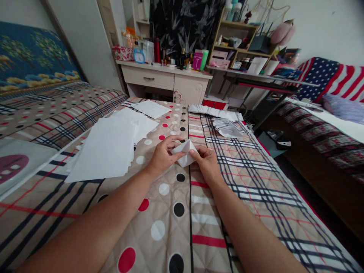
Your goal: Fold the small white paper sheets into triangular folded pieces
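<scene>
Your bed (256, 197) fills most of the view, covered in a quilt that is plaid on the right and spotted with red, black and white dots down the middle. Beyond its far end stands a pale bench (167, 77) with a drawer, crowded with bottles and small boxes, and an open shelf (241, 38) rises just to the right of it. A second bed with a star-and-stripe cover (327, 77) sits at the far right.

On the quilt to your left lies a big loose stack of white sheets (106, 146), with one more sheet (150, 109) lying apart farther back. Across the bed's far right side runs a row of folded pieces (214, 112), and a smaller pile (229, 129) sits just in front of it.

Your left hand (163, 155) and right hand (207, 163) meet near the middle of the bed, just above the quilt. Both are closed on a small folded paper (185, 151), fingers and thumbs pinching it from either side. The paper is held between them, partly creased into an angular shape.
</scene>
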